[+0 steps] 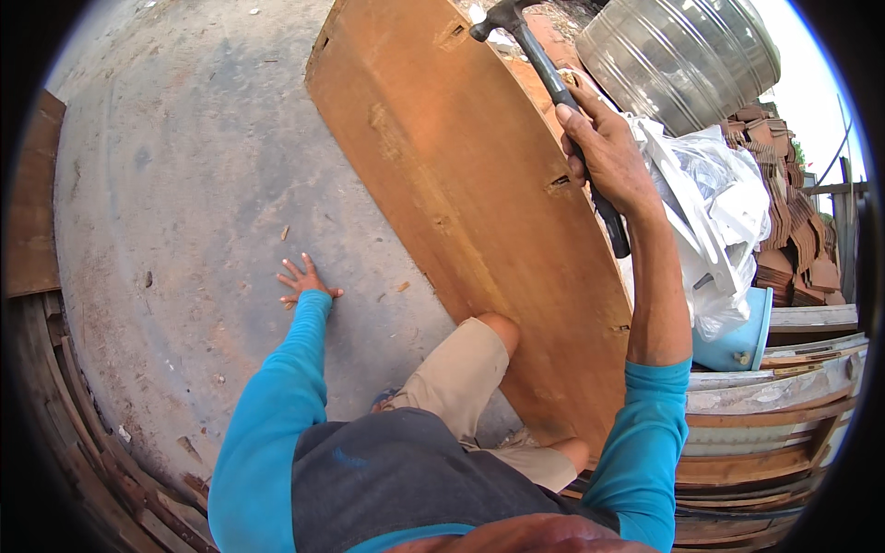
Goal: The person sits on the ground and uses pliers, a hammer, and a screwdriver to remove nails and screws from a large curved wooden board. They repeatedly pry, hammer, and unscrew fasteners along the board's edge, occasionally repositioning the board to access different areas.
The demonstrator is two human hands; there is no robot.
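My right hand [608, 152] is wrapped around the dark handle of a claw hammer [535, 52], its head raised at the upper middle. Beneath the hammer, a large brown wooden panel [442, 184] slants from the top of the view down to my knees. Several small broken notches show along its right side. My left hand [309, 278] has its fingers spread over the grey concrete floor [203, 194], left of the panel, with nothing in it. Whether its palm presses on the floor I cannot tell.
A ribbed metal tank [682, 60] lies at the upper right. White plastic sheeting [728, 198], a light blue bucket [742, 332] and stacked clay roof tiles [793, 217] stand right of the panel. Wooden boards [756, 465] are piled lower right, more planks [92, 442] lower left.
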